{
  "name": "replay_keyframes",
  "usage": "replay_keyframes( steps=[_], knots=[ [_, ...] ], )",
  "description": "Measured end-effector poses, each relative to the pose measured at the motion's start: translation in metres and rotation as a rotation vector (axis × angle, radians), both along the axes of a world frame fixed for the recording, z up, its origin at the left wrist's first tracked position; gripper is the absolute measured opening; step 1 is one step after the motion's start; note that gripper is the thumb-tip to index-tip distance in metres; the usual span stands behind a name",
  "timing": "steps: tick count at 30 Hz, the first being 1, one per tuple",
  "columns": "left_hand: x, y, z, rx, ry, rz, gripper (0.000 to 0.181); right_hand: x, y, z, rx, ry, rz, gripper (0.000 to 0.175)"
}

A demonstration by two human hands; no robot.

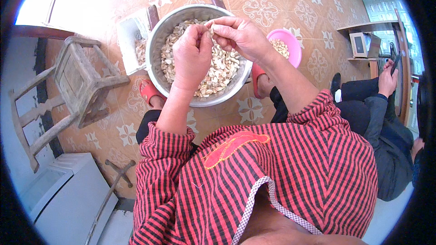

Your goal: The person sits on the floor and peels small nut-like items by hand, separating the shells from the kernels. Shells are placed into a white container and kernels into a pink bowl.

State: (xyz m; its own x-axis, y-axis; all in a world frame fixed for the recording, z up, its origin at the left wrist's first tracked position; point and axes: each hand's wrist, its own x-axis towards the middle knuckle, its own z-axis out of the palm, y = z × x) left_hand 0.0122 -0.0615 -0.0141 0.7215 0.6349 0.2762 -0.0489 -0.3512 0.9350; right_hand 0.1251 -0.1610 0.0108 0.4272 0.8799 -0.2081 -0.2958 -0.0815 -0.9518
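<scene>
A large metal basin [155, 85] holds a heap of garlic cloves [221, 71], many with papery skins. Above it my left hand [194, 52] and my right hand [238, 35] meet at the fingertips, pinching one small pale piece [213, 29] between them, apparently a clove. Its shape is mostly hidden by the fingers. Right of the basin, partly behind my right forearm, a pink plastic bowl [295, 49] contains paler, smooth cloves [280, 47].
Left of the basin lies a white box [126, 41] with loose skins. A wooden chair [76, 78] stands farther left, above a white appliance [71, 200]. At right, another person [374, 109] sits holding a dark phone-like object, near a shelf [371, 25] with a cardboard box.
</scene>
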Motion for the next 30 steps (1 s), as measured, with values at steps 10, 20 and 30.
replay_keyframes(
  steps=[10,20,30],
  knots=[
    [0.003,0.005,0.01,-0.766,-0.098,-0.216,0.01,-0.007,0.007,-0.006,0.189,-0.532,-0.157,0.014],
    [0.0,0.011,0.008,-0.84,-0.07,-0.362,0.011,-0.004,0.004,0.001,0.132,-0.363,-0.053,0.02],
    [-0.001,0.017,0.006,-1.073,-0.164,-0.377,0.012,0.007,-0.001,0.0,0.101,0.066,-0.057,0.016]
  ],
)
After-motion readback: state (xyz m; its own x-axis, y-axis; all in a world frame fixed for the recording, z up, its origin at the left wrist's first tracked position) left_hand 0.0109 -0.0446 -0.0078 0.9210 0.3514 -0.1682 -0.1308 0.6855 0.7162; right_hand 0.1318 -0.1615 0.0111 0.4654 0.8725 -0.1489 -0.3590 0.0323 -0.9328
